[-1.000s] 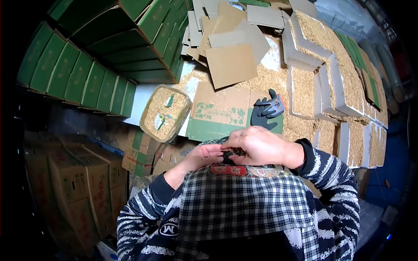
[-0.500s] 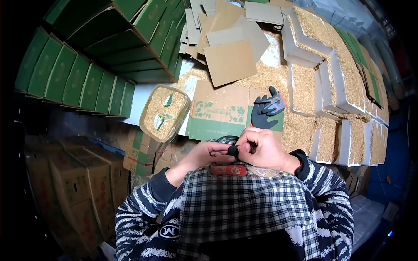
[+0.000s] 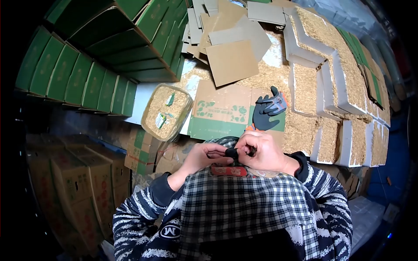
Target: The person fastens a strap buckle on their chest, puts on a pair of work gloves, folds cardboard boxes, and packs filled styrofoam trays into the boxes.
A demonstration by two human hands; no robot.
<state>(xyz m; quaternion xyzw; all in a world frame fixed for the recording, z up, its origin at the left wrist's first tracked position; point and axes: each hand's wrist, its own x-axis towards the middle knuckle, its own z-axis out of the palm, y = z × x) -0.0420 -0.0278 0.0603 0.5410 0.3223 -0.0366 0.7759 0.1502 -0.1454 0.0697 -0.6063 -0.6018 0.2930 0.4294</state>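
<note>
Close in front of the checked apron (image 3: 244, 200), my left hand (image 3: 204, 157) and my right hand (image 3: 260, 151) meet around a small black item (image 3: 231, 152). The fingers of both hands are closed on it, and its exact shape is partly hidden by them. A red patch (image 3: 228, 170) on the apron shows just under the hands. Beyond my right hand, dark grey work gloves (image 3: 266, 111) lie on a flat cardboard piece (image 3: 220, 106) with green print.
A tub of shavings (image 3: 165, 113) holds small packets. Stacked green boxes (image 3: 78, 78) stand at the left, brown cartons (image 3: 82, 182) below them. Loose cardboard sheets (image 3: 233, 63) lie at the back. White boxes filled with shavings (image 3: 305, 89) line the right.
Since the first frame, my left fingers have curled in around the black item, and my right hand has shifted slightly right and down. Both hands remain together at the apron.
</note>
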